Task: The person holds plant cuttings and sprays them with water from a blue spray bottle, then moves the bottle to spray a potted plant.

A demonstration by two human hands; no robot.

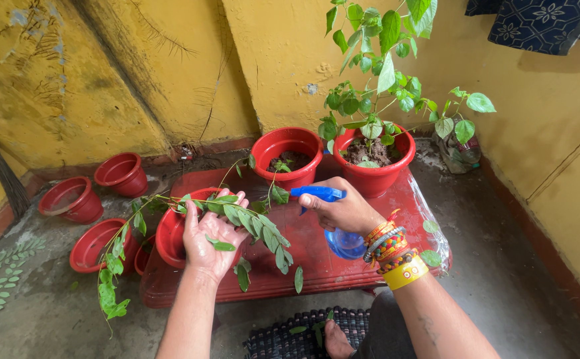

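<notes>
Step in hand: spraying the leaves of a cut branch, as I judge it; the nozzle points at the leaves lying across the open palm.
Left hand (211, 234): palm up and fingers spread, nothing clamped; it props the leafy branch (247, 223) from below, over the rim of the nearest red pot (170, 238).
Right hand (343, 210): grip closed around the neck of the blue spray bottle (335, 219), forefinger at the trigger; bangles and a yellow band sit on the wrist.
Where the branch is: it rests on the left palm and runs leftward, its tip drooping past the edge of the worktop toward the floor; loose leaflets hang from it on the right.
Where the bottle is: held just right of the branch, above the red worktop (343, 266), nozzle near the leaves but not touching them.
Around them: two red pots at the back of the worktop, one with soil and a small sprout (287, 156), one with a tall green plant (375, 163); empty red pots (97, 193) on the floor at left; a broom against the yellow wall; fallen leaves on the floor.
Next move calls for: a steady palm under the leaves and a squeeze of the trigger, with the nozzle kept aimed at the leaves; likely turning the branch to reach the other leaflets.
</notes>
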